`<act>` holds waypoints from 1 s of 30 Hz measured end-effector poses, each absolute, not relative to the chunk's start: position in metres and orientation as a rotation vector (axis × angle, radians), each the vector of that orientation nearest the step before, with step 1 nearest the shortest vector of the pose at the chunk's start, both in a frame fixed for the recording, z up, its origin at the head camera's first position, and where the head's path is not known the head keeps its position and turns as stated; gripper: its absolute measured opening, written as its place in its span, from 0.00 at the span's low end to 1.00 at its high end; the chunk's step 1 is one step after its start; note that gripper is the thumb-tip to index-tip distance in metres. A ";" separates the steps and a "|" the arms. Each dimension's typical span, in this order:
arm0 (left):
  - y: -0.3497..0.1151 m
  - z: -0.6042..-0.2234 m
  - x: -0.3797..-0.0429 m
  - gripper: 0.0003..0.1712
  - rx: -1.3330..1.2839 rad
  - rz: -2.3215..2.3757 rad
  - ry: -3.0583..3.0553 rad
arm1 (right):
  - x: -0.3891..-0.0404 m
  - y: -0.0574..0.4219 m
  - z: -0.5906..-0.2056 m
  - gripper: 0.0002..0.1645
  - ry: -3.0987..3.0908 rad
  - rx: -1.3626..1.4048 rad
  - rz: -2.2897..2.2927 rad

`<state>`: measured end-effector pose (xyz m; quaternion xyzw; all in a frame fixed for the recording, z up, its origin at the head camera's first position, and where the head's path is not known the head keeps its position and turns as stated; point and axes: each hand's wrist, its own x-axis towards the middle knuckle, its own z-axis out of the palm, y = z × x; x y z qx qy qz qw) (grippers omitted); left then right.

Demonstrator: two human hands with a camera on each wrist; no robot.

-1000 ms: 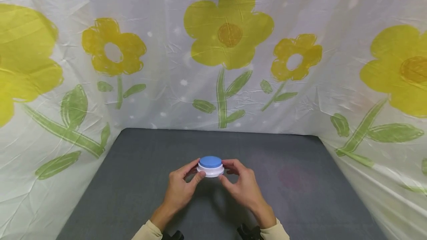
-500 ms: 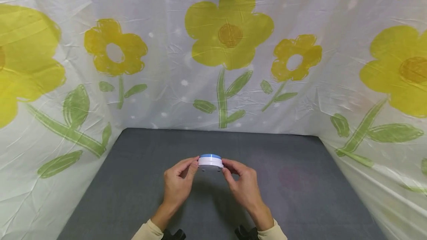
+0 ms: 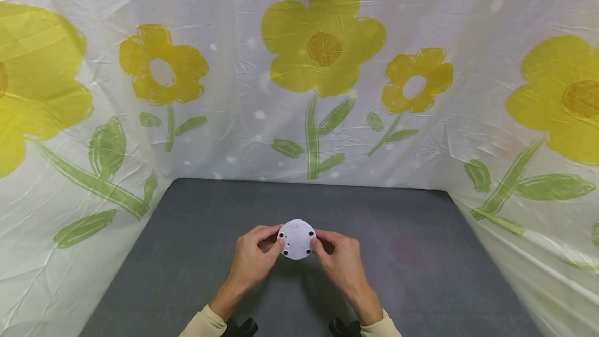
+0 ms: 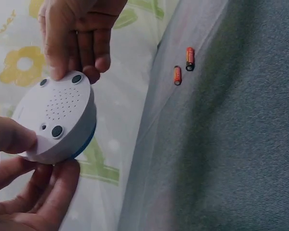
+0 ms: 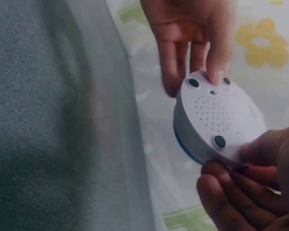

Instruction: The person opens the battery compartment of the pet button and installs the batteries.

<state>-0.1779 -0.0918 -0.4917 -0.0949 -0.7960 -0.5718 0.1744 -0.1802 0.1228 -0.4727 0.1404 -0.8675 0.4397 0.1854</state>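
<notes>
A round white push-button device (image 3: 297, 241) with a blue top is held up in both hands, its flat underside facing me. The underside shows several black feet and a patch of speaker holes, clearest in the left wrist view, where the device (image 4: 58, 108) is tilted. My left hand (image 3: 252, 256) grips one edge, thumb on the underside and fingers behind the rim. On the opposite edge my right hand (image 3: 343, 261) pinches it the same way. The blue top is mostly hidden; a blue strip shows in both wrist views.
Two orange-and-black batteries (image 4: 183, 66) lie on the dark grey table (image 3: 210, 212), seen in the left wrist view. White cloth (image 3: 224, 134) printed with yellow flowers hangs around the table's back and sides.
The device has been tipped over in both hands: its blue top faced up, then its white side showed, and now its underside faces me. Both hands have kept hold of it.
</notes>
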 end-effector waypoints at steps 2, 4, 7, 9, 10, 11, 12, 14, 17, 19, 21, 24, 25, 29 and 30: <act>-0.092 -0.493 -0.179 0.16 -0.231 -1.629 -2.291 | -0.180 0.122 -0.475 0.09 -2.474 0.374 1.238; -0.093 -0.495 -0.180 0.14 -0.209 -1.628 -2.326 | -0.180 0.122 -0.477 0.09 -2.513 0.343 1.234; -0.095 -0.500 -0.181 0.13 -0.183 -1.648 -2.389 | -0.180 0.121 -0.481 0.09 -2.573 0.308 1.245; -0.096 -0.504 -0.182 0.13 -0.164 -1.697 -2.431 | -0.181 0.121 -0.485 0.09 -2.610 0.298 1.252; -0.097 -0.506 -0.182 0.13 -0.151 -1.730 -2.450 | -0.181 0.121 -0.487 0.09 -2.625 0.298 1.249; -0.097 -0.508 -0.183 0.13 -0.138 -1.768 -2.465 | -0.181 0.120 -0.489 0.09 -2.640 0.298 1.246; -0.098 -0.510 -0.183 0.14 -0.126 -1.804 -2.478 | -0.181 0.120 -0.491 0.09 -2.656 0.300 1.237; -0.099 -0.514 -0.184 0.14 -0.102 -1.853 -2.508 | -0.180 0.119 -0.495 0.09 -2.684 0.305 1.222; -0.101 -0.519 -0.185 0.14 -0.078 -1.894 -2.553 | -0.180 0.119 -0.502 0.08 -2.721 0.307 1.224; -0.102 -0.521 -0.185 0.14 -0.063 -1.906 -2.587 | -0.180 0.118 -0.506 0.07 -2.734 0.308 1.239; -0.103 -0.523 -0.185 0.14 -0.055 -1.924 -2.609 | -0.180 0.118 -0.510 0.07 -2.745 0.300 1.260; -0.103 -0.527 -0.186 0.13 -0.036 -1.957 -2.622 | -0.181 0.118 -0.514 0.07 -2.757 0.291 1.274; -0.103 -0.528 -0.186 0.14 -0.034 -1.967 -2.622 | -0.181 0.118 -0.515 0.07 -2.760 0.286 1.283; -0.104 -0.531 -0.187 0.14 -0.020 -2.014 -2.612 | -0.181 0.118 -0.518 0.08 -2.766 0.272 1.304; -0.104 -0.532 -0.187 0.15 -0.016 -2.024 -2.609 | -0.182 0.118 -0.518 0.08 -2.767 0.271 1.304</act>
